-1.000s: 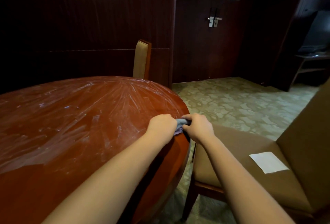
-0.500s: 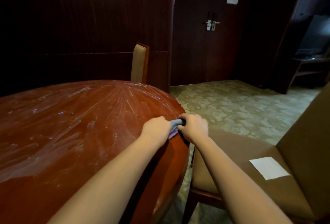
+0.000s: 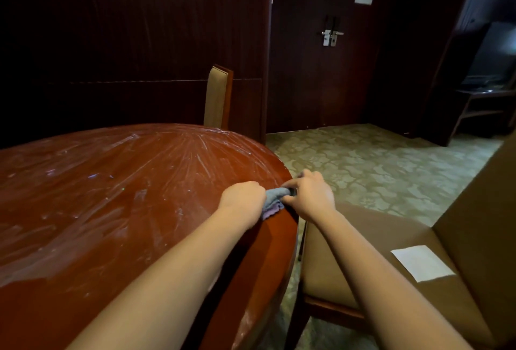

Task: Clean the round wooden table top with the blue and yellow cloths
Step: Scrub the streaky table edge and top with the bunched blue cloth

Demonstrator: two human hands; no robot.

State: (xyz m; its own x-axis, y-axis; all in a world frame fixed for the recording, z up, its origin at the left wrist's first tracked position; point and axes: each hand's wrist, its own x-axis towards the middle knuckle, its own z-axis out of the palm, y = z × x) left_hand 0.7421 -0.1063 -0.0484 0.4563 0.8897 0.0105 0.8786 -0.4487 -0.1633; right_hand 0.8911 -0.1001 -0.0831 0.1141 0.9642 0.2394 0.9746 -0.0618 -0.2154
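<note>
Left hand [image 3: 242, 199] and right hand [image 3: 308, 195] are both clamping the bunched blue-grey cloth [image 3: 273, 201] at the round, streaked reddish wooden surface [image 3: 117, 196] rim; likely wringing or refolding it for wiping.

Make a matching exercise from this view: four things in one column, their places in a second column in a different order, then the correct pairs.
Things:
1. bunched blue cloth
2. white paper sheet
3. silver metal door handle
4. tan padded chair back

Places:
A. on the dark door
B. behind the round wooden table
C. between the left hand and right hand
D. on the brown chair seat

Pairs: 1-C, 2-D, 3-A, 4-B
</note>
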